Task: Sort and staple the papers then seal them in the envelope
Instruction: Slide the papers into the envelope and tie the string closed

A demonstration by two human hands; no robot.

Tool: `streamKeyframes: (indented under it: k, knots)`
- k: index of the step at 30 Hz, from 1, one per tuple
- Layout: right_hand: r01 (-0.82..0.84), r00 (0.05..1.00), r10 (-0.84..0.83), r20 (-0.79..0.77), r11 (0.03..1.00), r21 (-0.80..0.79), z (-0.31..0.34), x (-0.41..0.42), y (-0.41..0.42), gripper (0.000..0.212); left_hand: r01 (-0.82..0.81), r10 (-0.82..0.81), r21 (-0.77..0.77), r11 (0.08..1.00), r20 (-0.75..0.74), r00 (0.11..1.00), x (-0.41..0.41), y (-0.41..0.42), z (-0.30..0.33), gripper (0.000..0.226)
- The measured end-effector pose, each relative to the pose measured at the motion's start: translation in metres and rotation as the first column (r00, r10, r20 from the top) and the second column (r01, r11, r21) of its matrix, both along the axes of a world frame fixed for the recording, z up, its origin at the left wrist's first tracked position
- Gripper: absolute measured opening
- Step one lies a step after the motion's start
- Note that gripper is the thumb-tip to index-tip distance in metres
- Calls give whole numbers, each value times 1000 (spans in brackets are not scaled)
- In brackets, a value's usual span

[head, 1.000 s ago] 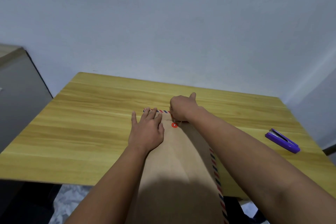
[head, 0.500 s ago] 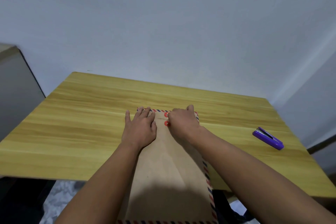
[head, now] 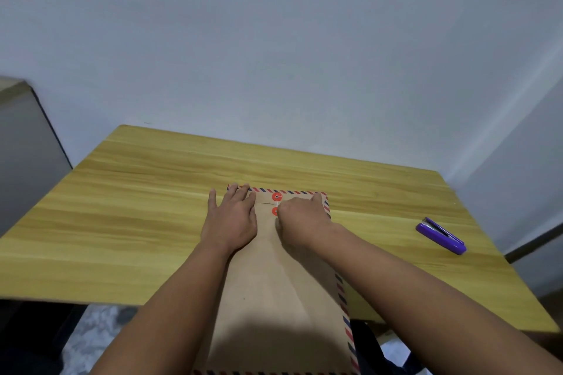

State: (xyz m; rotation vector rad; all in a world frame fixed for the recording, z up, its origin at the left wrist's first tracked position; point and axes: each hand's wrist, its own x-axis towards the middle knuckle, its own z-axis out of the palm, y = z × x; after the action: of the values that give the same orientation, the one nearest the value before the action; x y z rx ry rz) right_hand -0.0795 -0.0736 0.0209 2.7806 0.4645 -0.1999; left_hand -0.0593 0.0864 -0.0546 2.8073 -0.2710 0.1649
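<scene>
A brown envelope [head: 274, 289] with a red-and-blue striped border lies lengthwise on the wooden table [head: 137, 216], its near end past the front edge. Its flap is folded down at the far end, where two red closure discs [head: 276, 197] sit one above the other. My left hand [head: 231, 216] lies flat, fingers spread, on the envelope's far left corner. My right hand [head: 301, 219] rests on the far right part, fingertips pinched at the lower red disc, apparently on the thin closure string. No loose papers are visible.
A purple stapler [head: 441, 235] lies on the table at the right, well apart from the envelope. A grey cabinet [head: 21, 155] stands left of the table. A pale wall runs behind, and patterned floor shows below the front edge.
My right hand has come down from the upper disc onto the lower one, uncovering the top disc and the flap's right corner. My left hand stays flat. The head camera has shifted.
</scene>
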Motion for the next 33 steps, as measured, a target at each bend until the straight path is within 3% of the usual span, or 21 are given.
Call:
streamKeyframes:
  k: [2, 6, 14, 25, 33]
  knots:
    - [18, 998, -12, -61, 996, 84, -1, 11, 5, 29, 4, -4, -2, 1000, -3, 1000, 0, 0, 1, 50]
    - [2, 992, 28, -124, 972, 235, -2, 30, 14, 26, 9, -9, 8, 1000, -1, 1000, 1, 2, 1, 52]
    - [-135, 990, 137, -13, 984, 115, 4, 81, 17, 15, 20, -20, 18, 1000, 15, 1000, 1, 2, 1, 53]
    - [27, 998, -41, 45, 961, 276, -10, 94, -28, 29, 5, -5, 6, 1000, 15, 1000, 1, 0, -1, 53]
    - [-174, 975, 132, 181, 955, 240, -23, 55, -48, 28, -11, 11, 6, 1000, 11, 1000, -1, -2, 1, 53]
